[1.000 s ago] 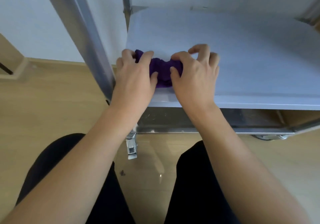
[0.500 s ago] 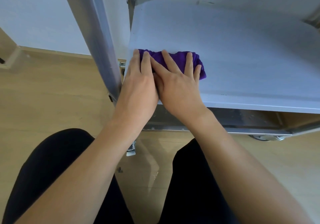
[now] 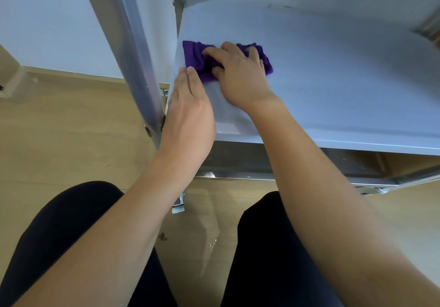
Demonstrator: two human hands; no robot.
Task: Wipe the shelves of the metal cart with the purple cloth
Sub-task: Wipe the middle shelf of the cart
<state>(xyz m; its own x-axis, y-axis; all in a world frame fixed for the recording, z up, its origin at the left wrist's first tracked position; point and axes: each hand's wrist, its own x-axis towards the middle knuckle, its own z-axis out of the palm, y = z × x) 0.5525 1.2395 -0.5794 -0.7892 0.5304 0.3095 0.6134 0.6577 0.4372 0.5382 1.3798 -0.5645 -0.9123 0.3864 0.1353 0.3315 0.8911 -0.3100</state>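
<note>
The purple cloth (image 3: 196,57) lies bunched at the left end of the metal cart's grey shelf (image 3: 333,73). My right hand (image 3: 238,73) lies on top of it, its fingers bent into the folds and its thumb tucked against the near edge. My left hand (image 3: 188,107) rests flat on the shelf's front left corner with straight fingers, and its fingertips just reach the cloth's near edge. Part of the cloth is hidden under my right hand.
The cart's metal upright (image 3: 133,64) rises just left of my left hand. A lower shelf rail (image 3: 309,178) and a caster (image 3: 373,190) show beneath. A white wall stands behind, with wooden floor below, and my knees (image 3: 71,223) are close in front.
My right hand has pushed the cloth farther back on the shelf and bent its fingers into it. My left hand has come off the cloth and now lies flat nearer the front edge.
</note>
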